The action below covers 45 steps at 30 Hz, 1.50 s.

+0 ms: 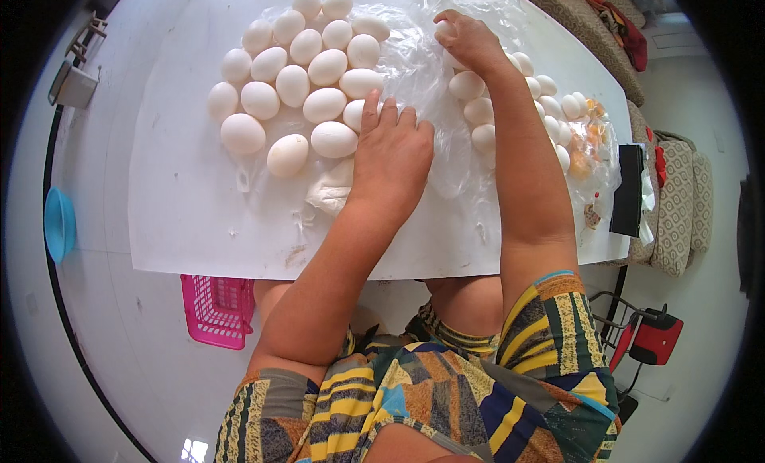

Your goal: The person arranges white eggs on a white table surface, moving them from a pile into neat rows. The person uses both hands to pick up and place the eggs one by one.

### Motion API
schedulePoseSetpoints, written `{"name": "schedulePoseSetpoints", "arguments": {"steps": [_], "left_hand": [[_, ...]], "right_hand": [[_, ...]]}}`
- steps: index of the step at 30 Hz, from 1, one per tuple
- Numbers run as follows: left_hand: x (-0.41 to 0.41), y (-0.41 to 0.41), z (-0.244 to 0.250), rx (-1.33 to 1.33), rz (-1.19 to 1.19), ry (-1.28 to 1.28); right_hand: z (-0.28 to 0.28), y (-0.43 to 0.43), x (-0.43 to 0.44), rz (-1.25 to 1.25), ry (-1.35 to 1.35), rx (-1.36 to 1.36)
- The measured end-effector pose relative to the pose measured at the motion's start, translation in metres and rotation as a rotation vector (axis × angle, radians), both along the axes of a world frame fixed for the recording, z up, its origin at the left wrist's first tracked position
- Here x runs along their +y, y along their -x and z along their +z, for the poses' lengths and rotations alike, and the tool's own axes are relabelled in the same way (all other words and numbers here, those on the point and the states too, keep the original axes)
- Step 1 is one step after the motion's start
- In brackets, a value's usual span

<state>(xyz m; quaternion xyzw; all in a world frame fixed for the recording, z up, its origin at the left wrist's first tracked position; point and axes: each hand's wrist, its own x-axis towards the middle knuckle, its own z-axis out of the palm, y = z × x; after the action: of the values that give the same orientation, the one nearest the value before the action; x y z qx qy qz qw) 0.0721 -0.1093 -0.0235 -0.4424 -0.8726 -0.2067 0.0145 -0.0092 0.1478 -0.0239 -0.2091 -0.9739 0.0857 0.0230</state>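
Observation:
Many white eggs [293, 86] lie in a broad cluster on clear plastic on the white table [179, 224]. My left hand [394, 143] rests at that cluster's right edge, its fingers over a partly covered egg [354, 115]; whether it grips the egg is hidden. Farther off to the right, my right hand [466, 38] has its fingers around a white egg [445, 28]. Beneath my right forearm lies a second group of eggs [467, 85], partly hidden by the arm. Crumpled clear plastic [412, 62] spreads between the groups. A white crumpled cloth or tissue [331, 188] sits beside my left wrist.
At the table's right are a clear bag with orange items [588, 140] and a black box-like object [626, 191]. A pink plastic basket [215, 310] stands below the front edge. A blue basin [60, 224] is at far left, a patterned sofa [675, 206] at right.

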Motion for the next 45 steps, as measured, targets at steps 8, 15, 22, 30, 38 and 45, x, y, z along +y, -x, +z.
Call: {"name": "schedulePoseSetpoints", "arguments": {"steps": [8,15,22,30,38,45], "left_hand": [[0.0,0.001,-0.004,0.024,0.006,0.017],[0.001,0.001,-0.003,0.02,0.005,0.042],[0.002,0.0,-0.002,0.009,0.011,0.055],[0.002,0.0,-0.002,-0.006,0.009,0.06],[0.002,0.0,-0.003,-0.001,0.006,0.045],[0.001,0.001,-0.005,-0.008,0.009,-0.022]], "right_hand": [[0.001,-0.008,-0.013,0.078,-0.125,-0.067],[-0.011,-0.011,-0.002,0.12,-0.135,0.081],[-0.015,0.002,0.003,0.25,-0.085,0.118],[-0.014,0.003,-0.008,0.372,-0.153,0.338],[-0.009,-0.01,-0.047,0.429,0.137,0.371],[0.014,-0.089,-0.1,0.301,0.137,0.616]]}}
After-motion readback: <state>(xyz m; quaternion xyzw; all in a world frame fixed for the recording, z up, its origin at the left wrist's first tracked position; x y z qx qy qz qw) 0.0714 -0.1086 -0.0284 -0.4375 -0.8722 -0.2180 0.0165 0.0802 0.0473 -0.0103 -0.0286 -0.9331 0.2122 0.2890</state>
